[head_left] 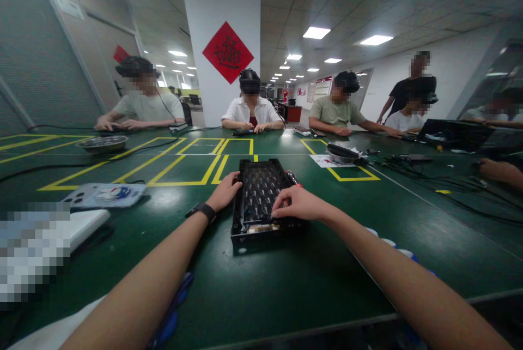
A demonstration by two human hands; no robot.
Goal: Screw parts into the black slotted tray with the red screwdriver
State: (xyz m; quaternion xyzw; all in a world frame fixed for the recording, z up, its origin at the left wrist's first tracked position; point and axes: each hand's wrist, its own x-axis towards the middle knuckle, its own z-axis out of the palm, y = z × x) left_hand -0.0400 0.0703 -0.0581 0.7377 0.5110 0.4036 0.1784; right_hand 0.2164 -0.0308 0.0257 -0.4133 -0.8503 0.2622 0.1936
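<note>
The black tray-like casing (261,197) lay flat on the green tabletop (286,284), directly in front of the person and just short of the yellow floor-style markings (183,167) taped across the surface. Its interior showed a ribbed, gridded pattern; finer detail could not be made out.

The left hand (224,193), with a dark watch (201,211) at the wrist, rested against the casing's left wall near the far corner, fingers curled over the rim. Its grip was narrow and in contact with the edge, bracing rather than enclosing it.

The right hand (296,205) lay over the casing's right side, fingertips pressed down inside near the near-right corner. Whether its grip pinched a small part there could not be told. A red-and-black tool handle (293,177) lay just beside the casing's far-right edge, touching or nearly so.

To the left sat a phone in a printed case (102,195). A metal bowl (102,144) stood well apart at far left, and a second dish (342,154) on a paper sheet at right. Black cables (429,181) ran across the right side. Several other persons sat along the far edge, hands on the tabletop.
</note>
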